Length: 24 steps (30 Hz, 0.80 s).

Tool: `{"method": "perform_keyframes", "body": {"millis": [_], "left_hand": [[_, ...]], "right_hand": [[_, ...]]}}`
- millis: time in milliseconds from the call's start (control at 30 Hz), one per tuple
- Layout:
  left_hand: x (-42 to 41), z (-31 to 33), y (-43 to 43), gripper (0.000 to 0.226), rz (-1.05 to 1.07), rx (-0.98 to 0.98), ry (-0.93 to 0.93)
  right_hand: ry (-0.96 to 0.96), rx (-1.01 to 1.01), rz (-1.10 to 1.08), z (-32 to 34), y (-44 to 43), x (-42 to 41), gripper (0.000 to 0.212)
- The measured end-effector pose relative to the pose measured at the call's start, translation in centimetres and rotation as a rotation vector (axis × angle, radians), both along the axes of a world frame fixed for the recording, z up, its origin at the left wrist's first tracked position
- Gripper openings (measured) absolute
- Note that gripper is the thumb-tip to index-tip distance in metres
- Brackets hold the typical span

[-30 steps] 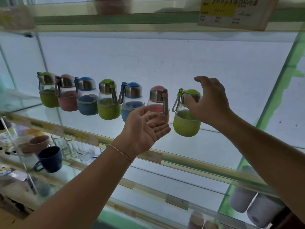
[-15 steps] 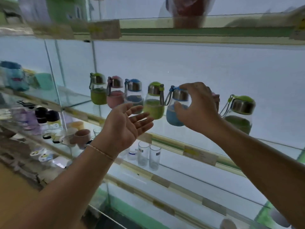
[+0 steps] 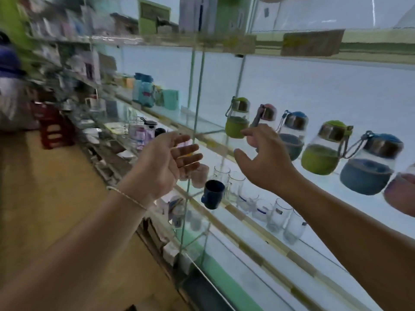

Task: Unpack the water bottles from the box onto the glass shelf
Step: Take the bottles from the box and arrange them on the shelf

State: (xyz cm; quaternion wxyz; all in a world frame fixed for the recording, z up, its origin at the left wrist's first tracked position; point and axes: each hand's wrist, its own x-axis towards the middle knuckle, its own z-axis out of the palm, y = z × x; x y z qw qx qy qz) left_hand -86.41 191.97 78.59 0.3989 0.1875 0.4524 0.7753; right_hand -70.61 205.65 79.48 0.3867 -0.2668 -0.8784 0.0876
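Note:
Several small round water bottles stand in a row on the glass shelf (image 3: 215,129): a green one (image 3: 237,118) at the left end, a pink one (image 3: 267,112), a blue one (image 3: 293,129), a second green one (image 3: 323,151), a second blue one (image 3: 370,167) and a pink one (image 3: 402,194) cut off at the right edge. My right hand (image 3: 265,160) is spread open in front of the pink and first blue bottles and hides their lower parts; it holds nothing. My left hand (image 3: 166,162) hovers open, palm up, left of the shelf's glass divider. No box is in view.
The shelf below carries clear drinking glasses (image 3: 278,214), a dark blue mug (image 3: 213,194) and a pink cup (image 3: 199,176). More goods crowd the blurred shelves at the left. A red stool (image 3: 55,126) and a person stand on the floor at far left.
The view has swung left and down along the shelving. My right hand came off the bottle it was touching and now hangs open nearer the left end of the row. The left hand stays open.

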Motion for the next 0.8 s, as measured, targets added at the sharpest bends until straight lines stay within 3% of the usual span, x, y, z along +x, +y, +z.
{"method": "perform_keyframes", "body": {"millis": [333,800], "left_hand": [[-7.9,-2.8,-8.2,0.038,0.208,-0.072,0.001],[-12.1,-7.5,-12.7,0.033,0.488,-0.213,-0.080]], "right_hand": [[-0.051,-0.100,0.171,-3.1,-4.9,-10.4,0.043],[-0.221,-0.146,0.426,-7.9,-7.1,-19.3,0.043]]}}
